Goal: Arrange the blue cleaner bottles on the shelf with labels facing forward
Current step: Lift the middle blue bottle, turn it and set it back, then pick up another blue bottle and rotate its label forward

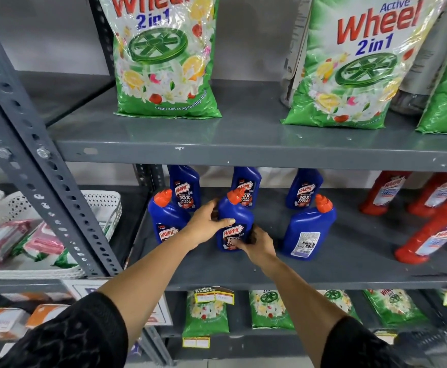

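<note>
Several blue cleaner bottles with orange caps stand on the middle grey shelf (323,272). My left hand (206,224) and my right hand (257,245) both grip the front middle bottle (237,211), its label facing forward. A bottle at front left (165,216) shows its front label. The front right bottle (310,229) shows its white back label. Behind them, three bottles (185,187) (246,181) (304,189) show front labels, their tops hidden by the shelf above.
Red cleaner bottles (429,229) crowd the right end of the same shelf. Green detergent bags (164,57) stand on the shelf above and below. A slotted grey upright (39,160) and a white basket of pink packs (31,235) are at left.
</note>
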### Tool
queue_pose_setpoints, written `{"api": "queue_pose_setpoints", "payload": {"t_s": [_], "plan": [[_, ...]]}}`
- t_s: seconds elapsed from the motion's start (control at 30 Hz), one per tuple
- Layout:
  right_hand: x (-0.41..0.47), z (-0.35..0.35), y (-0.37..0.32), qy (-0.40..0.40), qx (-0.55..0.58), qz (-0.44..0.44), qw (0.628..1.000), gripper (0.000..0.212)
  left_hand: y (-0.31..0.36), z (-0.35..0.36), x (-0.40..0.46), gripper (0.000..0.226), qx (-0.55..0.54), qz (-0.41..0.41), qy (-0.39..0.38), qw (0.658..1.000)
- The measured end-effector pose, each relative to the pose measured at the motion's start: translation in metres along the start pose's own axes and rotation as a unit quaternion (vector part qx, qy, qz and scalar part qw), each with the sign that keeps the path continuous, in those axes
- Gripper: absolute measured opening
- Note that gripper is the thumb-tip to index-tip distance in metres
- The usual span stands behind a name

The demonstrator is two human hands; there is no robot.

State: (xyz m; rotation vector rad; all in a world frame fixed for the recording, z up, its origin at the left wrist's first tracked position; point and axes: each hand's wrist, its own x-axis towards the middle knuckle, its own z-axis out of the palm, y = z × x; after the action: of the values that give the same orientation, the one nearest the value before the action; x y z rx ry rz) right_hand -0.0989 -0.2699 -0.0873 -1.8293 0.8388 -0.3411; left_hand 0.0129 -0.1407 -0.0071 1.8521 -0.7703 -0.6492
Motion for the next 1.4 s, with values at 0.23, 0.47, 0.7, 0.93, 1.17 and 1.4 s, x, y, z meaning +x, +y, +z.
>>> {"api": "queue_pose_setpoints", "payload": {"t_s": [0.23,0.47,0.7,0.93,1.17,1.4], "plan": [[-0.016,-0.024,0.013,0.071,0.018,-0.017,0.997,0.035,0.005,0.009,-0.004,0.077,-0.023,0.065,0.065,0.995],[-0.056,-0.073,0.050,0.264,0.033,0.030,0.963,0.018,0.033,0.048,-0.017,0.070,0.172,0.298,0.206,0.916],[-0.041,-0.121,0.067,0.217,0.159,0.039,0.962,0.067,0.047,0.119,-0.009,0.044,0.067,0.345,0.141,0.926],[-0.018,-0.149,0.074,0.073,0.140,-0.008,0.987,0.046,0.048,0.154,0.031,0.078,0.022,0.012,-0.026,0.999],[-0.022,-0.167,0.073,0.015,0.182,-0.008,0.983,0.037,0.046,0.158,0.040,0.051,-0.013,-0.007,-0.073,0.997],[-0.027,-0.184,0.070,-0.057,0.335,0.135,0.931,0.067,0.059,0.144,0.037,0.037,-0.160,-0.035,-0.090,0.982]]}}
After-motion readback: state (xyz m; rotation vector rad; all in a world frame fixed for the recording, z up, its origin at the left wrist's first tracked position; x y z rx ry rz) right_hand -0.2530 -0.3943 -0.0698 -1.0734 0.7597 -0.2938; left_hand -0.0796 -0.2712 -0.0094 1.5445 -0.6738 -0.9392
